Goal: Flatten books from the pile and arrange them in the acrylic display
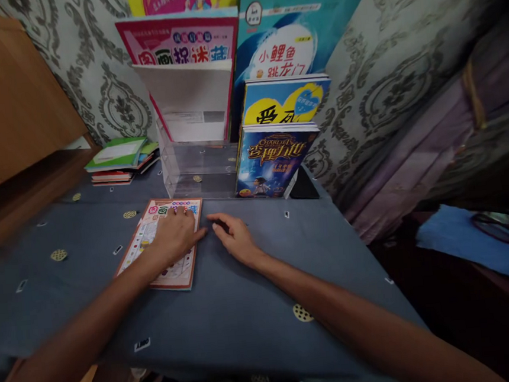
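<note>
A thin activity book (183,270) with a reddish-brown border and Chinese title lies on the table's grey-blue cloth. My left hand (175,233) rests palm down over its upper part, thumb stretched towards the right, hiding part of the cover. Just off the book's right edge is my right hand (236,237), its thumb and index finger apart with nothing between them. Behind both hands stands a clear acrylic book rack (198,160) in tiers. Its front right tier holds a dark blue book (274,159); a pink-edged book (178,28) stands further back on the left.
A yellow and blue book (286,100) and a teal book (298,26) stand in the rack. To the left lies a stack of books (120,155) near a wooden cabinet (10,99). A curtain (398,160) hangs beyond the table's right edge, near a blue cloth (477,243).
</note>
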Demonstrator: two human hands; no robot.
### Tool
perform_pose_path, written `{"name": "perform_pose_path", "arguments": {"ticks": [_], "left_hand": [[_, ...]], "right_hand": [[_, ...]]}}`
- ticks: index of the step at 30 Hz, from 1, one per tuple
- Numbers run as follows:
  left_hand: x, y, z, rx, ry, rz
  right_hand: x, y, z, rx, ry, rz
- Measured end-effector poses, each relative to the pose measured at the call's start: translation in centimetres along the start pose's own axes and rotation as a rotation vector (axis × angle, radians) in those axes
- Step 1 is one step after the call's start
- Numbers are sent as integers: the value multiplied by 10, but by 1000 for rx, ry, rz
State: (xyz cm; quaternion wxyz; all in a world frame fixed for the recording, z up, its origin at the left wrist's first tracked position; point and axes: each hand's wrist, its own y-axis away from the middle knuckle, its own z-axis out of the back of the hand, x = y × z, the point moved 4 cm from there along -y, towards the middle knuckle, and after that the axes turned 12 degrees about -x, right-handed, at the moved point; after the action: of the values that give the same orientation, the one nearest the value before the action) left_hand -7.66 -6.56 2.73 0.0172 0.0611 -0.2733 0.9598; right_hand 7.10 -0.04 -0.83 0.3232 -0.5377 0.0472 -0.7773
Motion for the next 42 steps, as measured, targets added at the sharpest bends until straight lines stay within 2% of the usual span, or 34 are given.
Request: {"name": "perform_pose_path", "arguments": {"ticks": [2, 5, 7, 10, 14, 17, 22, 25, 29, 32, 37, 42], "left_hand": [[-11, -14, -2, 101, -39, 68], [-21, -23, 6, 321, -159, 150], [-22, -22, 13, 379, -201, 150], [-15, -17, 15, 341, -180, 92], [4, -16, 4, 290, -113, 2], [16, -22, -4, 318, -100, -1], [22, -32, -9, 349, -52, -16], [22, -31, -10, 319, -30, -4], [24, -24, -10, 217, 16, 2], [36, -14, -11, 129, 41, -2], [68, 5, -19, 60, 115, 111], [70, 14, -24, 31, 173, 102]], "right_hand": [[-2, 1, 0, -31, -38, -22], [-4, 1, -1, -43, -91, -40], [-5, 1, -1, -34, -100, -39], [-6, -3, -1, -7, -67, -19], [-9, -20, -6, 47, 52, 83], [-11, -38, -14, 103, 108, 170], [-18, -57, -24, 159, 213, 207], [-19, -58, -26, 175, 266, 220], [-16, -54, -25, 175, 284, 259], [-13, -53, -25, 186, 306, 282], [-12, -50, -28, 214, 361, 273], [-8, -34, -20, 227, 309, 306]]}}
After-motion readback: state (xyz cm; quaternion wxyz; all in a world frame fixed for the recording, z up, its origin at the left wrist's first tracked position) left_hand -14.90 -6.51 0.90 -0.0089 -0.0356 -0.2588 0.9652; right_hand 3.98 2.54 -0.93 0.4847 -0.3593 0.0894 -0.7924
